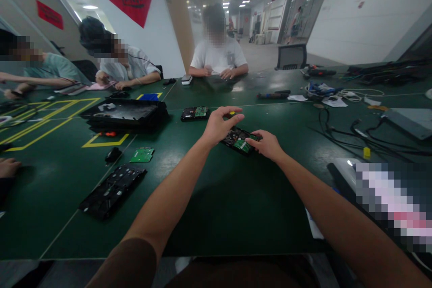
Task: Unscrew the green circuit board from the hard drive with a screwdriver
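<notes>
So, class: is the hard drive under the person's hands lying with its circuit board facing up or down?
Up: the hard drive lies flat on the table, green board showing.

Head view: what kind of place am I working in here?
Probably an electronics teardown workshop. Both hands are at a hard drive with a green circuit board on a long green table; a loose circuit board, a second drive and cables lie around, with other people seated.
</notes>
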Tool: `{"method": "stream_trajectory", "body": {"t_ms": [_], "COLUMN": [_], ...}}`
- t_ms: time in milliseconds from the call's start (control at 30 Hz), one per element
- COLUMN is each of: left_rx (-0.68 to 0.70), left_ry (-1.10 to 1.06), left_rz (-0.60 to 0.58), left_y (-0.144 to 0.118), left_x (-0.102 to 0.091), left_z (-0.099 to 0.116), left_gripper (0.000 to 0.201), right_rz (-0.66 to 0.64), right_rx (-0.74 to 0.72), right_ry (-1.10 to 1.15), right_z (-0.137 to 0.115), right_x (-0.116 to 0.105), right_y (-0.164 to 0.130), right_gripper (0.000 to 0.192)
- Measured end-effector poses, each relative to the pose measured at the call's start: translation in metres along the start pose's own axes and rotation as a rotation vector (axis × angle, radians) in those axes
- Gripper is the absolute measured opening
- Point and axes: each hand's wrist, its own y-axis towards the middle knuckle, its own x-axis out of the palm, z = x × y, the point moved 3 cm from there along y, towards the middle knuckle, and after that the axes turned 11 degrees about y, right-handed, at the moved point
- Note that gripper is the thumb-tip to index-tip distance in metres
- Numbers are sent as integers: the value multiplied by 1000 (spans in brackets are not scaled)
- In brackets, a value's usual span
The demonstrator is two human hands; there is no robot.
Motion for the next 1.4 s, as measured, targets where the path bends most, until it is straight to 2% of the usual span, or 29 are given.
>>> {"method": "stream_trajectory", "body": {"t_ms": [100, 233, 300, 367, 500, 600, 733, 833, 933, 1067, 1133, 1300, 1400], "left_rx": [-17, -102, -166, -223, -221, -194, -196, -180, -99, 40, 47, 16, 24], "left_ry": [-85, -415, -555, -602, -519, -455, -384, -355, -238, 37, 21, -169, -131], "left_rz": [-36, -92, -74, -24, -13, -13, 48, 37, 23, 80, 53, -22, -22], "left_y": [1, 1, 0, -1, -4, -7, -9, -8, -5, -3, -3, -1, 1], "left_x": [0, 8, 14, 20, 28, 31, 29, 28, 23, 11, 9, 8, 5], "left_z": [0, -1, -1, -1, 1, 1, -2, -4, -2, 6, 8, 10, 9], "left_gripper": [29, 20, 19, 30, 45, 41, 37, 36, 32, 24, 20, 20, 21], "right_rz": [8, 0, 0, 7, 9, 1, -13, -7, 5, 8, 12, 6, -1], "right_rx": [3, 16, 11, -5, -15, -10, -24, -17, -3, -13, -13, -4, 0], "right_ry": [-1, -10, -19, -26, -19, -8, 13, 20, 4, -21, -21, -22, -18], "right_z": [1, 1, 1, 2, 2, 2, 0, 0, -1, -2, -3, -3, -4], "right_x": [0, -1, -1, 0, 1, 0, 0, 0, 0, 0, -1, -1, -1], "right_y": [0, 0, 0, 1, 1, 0, -2, -2, -2, -2, -2, -2, -2], "right_gripper": [47, 50, 50, 49, 48, 49, 48, 49, 48, 47, 47, 46, 47]}}
